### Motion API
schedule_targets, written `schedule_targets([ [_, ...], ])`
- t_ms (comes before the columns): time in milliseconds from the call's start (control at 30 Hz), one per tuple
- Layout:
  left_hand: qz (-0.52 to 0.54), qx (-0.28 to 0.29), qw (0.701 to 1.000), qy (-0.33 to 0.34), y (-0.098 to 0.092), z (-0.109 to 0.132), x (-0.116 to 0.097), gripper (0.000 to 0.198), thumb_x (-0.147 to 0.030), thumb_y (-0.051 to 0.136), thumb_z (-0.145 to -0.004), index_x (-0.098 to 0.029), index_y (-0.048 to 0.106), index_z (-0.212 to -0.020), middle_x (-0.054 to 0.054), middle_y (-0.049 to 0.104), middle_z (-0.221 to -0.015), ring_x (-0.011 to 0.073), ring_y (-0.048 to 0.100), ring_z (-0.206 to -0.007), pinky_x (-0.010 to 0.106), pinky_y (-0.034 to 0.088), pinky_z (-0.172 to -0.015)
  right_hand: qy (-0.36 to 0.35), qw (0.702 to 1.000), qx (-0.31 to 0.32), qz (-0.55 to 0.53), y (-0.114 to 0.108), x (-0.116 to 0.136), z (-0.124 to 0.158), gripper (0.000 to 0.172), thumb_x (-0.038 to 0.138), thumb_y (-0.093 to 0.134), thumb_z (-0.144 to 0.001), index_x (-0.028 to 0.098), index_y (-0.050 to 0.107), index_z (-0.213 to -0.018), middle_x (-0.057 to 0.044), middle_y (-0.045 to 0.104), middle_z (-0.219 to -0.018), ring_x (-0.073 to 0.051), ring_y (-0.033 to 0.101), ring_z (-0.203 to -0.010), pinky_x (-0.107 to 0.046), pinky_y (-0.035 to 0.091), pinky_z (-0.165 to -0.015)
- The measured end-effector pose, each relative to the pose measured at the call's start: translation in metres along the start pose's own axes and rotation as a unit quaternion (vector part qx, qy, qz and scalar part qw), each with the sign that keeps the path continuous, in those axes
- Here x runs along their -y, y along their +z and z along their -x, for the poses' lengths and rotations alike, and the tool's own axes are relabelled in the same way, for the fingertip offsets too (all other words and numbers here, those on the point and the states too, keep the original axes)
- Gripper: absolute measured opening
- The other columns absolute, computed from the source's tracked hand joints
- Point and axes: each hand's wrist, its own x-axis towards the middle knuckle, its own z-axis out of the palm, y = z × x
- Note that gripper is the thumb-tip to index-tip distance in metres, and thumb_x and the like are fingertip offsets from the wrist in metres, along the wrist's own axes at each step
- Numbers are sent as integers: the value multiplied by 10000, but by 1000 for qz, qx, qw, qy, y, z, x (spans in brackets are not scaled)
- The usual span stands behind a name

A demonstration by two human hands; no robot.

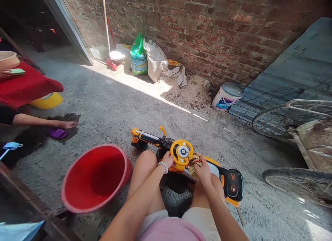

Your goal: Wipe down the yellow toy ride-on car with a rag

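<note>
An orange and black toy ride-on car (186, 158) lies on its side on the concrete floor in front of my knees. My left hand (168, 159), with a bead bracelet at the wrist, grips the edge of the yellow toy steering wheel (183, 151). My right hand (201, 167) is closed on a crumpled brownish rag (194, 162) pressed against the car just right of the wheel. The car's black rear panel with red buttons (233, 184) sticks out past my right knee.
A red plastic basin (95, 178) lies tipped beside my left leg. Another person's leg and foot (44, 121) reach in from the left by a purple sandal (57, 133). Sacks (155, 62), a white bucket (227, 95) and bicycle wheels (290, 119) line the brick wall.
</note>
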Motion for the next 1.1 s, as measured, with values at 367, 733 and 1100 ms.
schedule_targets([
  [367, 9, 3, 1000, -6, 1, -1, 4, 93, -235, 556, -1019, -211, 574, -1107, 105, 763, -1055, 236, 780, -851, 405, 654, -799, -38, 992, 67, 102, -7, 56, -39, 451, 250, 630, -810, 236, 680, -1258, -102, 594, -1282, -257, 560, -1159, -321, 436, -1004],
  [733, 24, 17, 999, -18, 1, 1, -1, 140, -219, 567, -1002, -240, 577, -1140, 57, 762, -941, 235, 778, -834, 408, 639, -834, -99, 963, 77, 239, -23, 92, -68, 355, 181, 616, -897, 259, 666, -1240, -120, 583, -1321, -271, 539, -1196, -337, 445, -902],
  [1100, 4, 4, 1000, 8, 2, 2, 3, 121, -195, 617, -965, -219, 615, -1083, 71, 762, -971, 235, 769, -887, 386, 643, -820, -105, 976, 122, 148, -17, 47, -27, 433, 165, 617, -788, 243, 642, -1213, -81, 598, -1254, -232, 588, -1115, -309, 468, -912],
])
